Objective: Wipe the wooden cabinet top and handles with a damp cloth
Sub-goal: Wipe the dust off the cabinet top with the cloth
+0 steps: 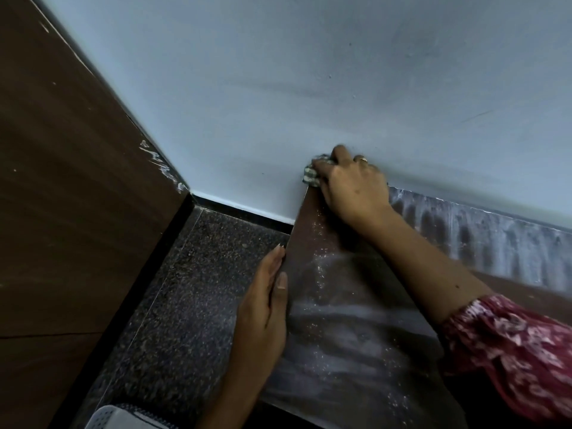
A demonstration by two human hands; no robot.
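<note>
Cloth (pixel 311 174), bunched under curled fingers of right hand (pixel 353 187), at far corner of cabinet top (pixel 340 320), against wall (pixel 278 88). Left hand (pixel 266 308): fingers straight, flat along left edge, holding nothing. Risk: dust (pixel 318 274) swept off edge onto floor (pixel 185 289); damp smears likely if cloth overloads.

The dark wooden cabinet top (pixel 340 320) is streaked with pale dust and specks. A small patterned cloth (pixel 311 174) sits bunched at its far corner, touching the wall (pixel 278 88).
</note>
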